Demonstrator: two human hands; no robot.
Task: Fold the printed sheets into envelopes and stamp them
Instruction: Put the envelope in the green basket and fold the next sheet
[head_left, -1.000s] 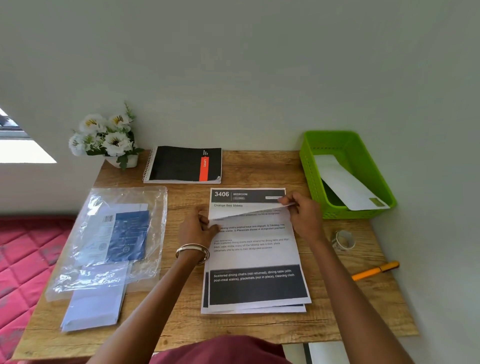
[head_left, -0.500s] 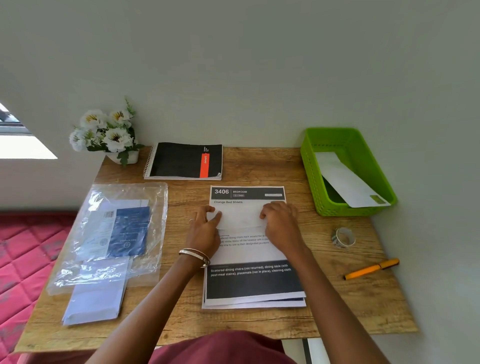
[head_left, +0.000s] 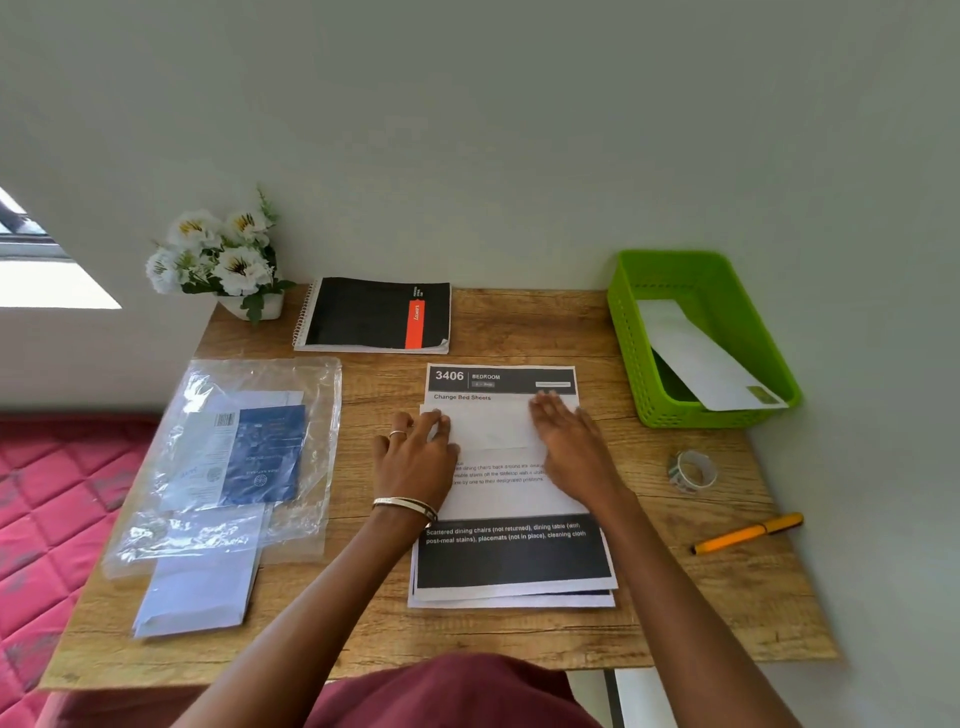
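A stack of printed sheets (head_left: 514, 561) lies in the middle of the wooden table (head_left: 519, 327). The top sheet's upper edge is folded down, its white back (head_left: 493, 428) facing up. My left hand (head_left: 415, 457) presses flat on the left end of that fold, fingers spread. My right hand (head_left: 571, 447) lies flat on the right end of the fold. Neither hand grips anything. White envelopes (head_left: 197, 577) lie at the left front, half under a clear plastic bag (head_left: 228, 457).
A green basket (head_left: 628, 332) at the back right holds a white envelope (head_left: 701, 358). A tape roll (head_left: 693, 470) and an orange pen (head_left: 748, 532) lie at the right. A black notebook (head_left: 376, 314) and a flower pot (head_left: 228, 260) stand at the back.
Both hands brought the top sheet's upper edge down onto the page and let it go. They now press flat, the right hand sliding rightward along the fold.
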